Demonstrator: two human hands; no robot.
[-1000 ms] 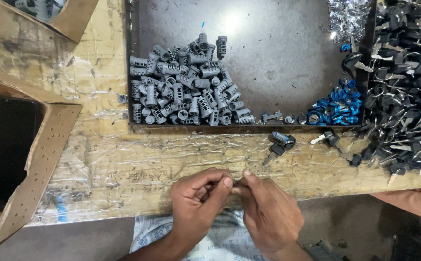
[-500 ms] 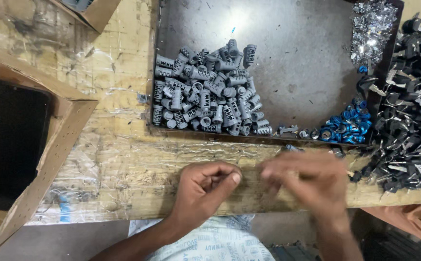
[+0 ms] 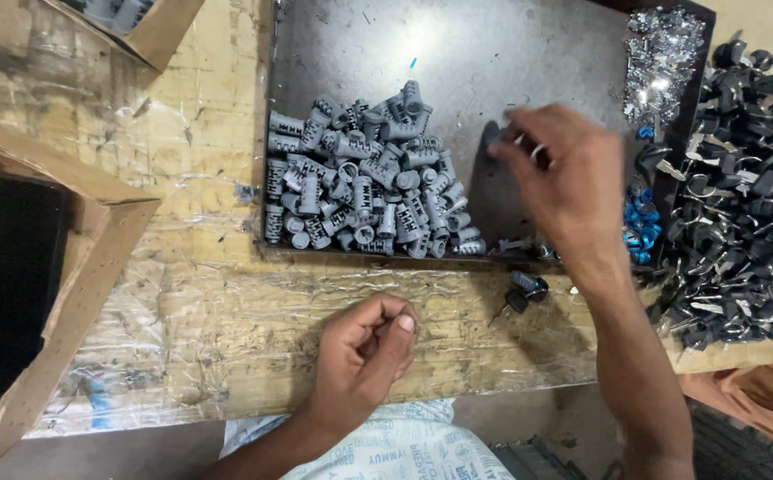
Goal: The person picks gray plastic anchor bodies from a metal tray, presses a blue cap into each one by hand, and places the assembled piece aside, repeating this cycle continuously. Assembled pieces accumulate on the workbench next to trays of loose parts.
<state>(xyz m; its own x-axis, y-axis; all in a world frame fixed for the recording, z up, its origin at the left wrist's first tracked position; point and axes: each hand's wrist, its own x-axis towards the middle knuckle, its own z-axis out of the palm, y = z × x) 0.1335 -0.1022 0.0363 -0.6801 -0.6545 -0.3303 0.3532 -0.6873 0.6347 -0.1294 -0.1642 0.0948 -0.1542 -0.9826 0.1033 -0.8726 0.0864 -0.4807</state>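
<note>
- The right hand point(image 3: 573, 182) is stretched out over the dark metal tray point(image 3: 529, 53), its fingers narrowed to a pinch with something small and pale between the fingertips; what the piece is cannot be told.
- The left hand point(image 3: 364, 351) rests near the table edge, fingers curled in against the thumb. Whether it holds a part inside that curl cannot be told.
- Just left of the right hand, inside the tray, lies a heap of grey plastic cylinders point(image 3: 364, 191), many of them, apparently a large stock not yet worked.
- At the tray's right edge sits a small cluster of blue pieces point(image 3: 640, 227), and in its far right corner a pile of shiny metal clips point(image 3: 662, 53).
- Between the two hands, on the plastic-covered wooden table point(image 3: 191, 320), lies one small dark assembled piece point(image 3: 524, 289).
- Right of the tray spreads a wide heap of black parts point(image 3: 746, 187).
- On the left stands an open cardboard box point(image 3: 75, 302); its inside is too dark to see how much it holds.
</note>
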